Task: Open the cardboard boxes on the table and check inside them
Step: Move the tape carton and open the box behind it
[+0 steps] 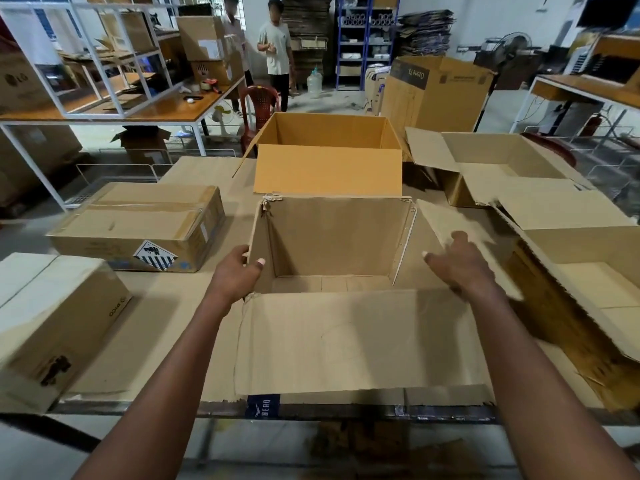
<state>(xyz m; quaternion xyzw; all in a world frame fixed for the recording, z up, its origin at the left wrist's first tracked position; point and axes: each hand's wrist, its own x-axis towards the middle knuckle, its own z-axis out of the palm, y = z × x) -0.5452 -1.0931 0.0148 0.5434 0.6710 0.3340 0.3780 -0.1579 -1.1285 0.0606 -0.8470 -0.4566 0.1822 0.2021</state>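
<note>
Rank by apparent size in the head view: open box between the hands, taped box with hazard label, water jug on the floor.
1. open box
2. taped box
3. water jug, but it stands far back, so apparent size only.

A packing warehouse. Flattened cardboard stacks (425,31) and blue metal shelving (365,43) stand at twelve o'clock; cartons crowd the worktable (194,296), with a tape roll (207,85) at eleven.
</note>
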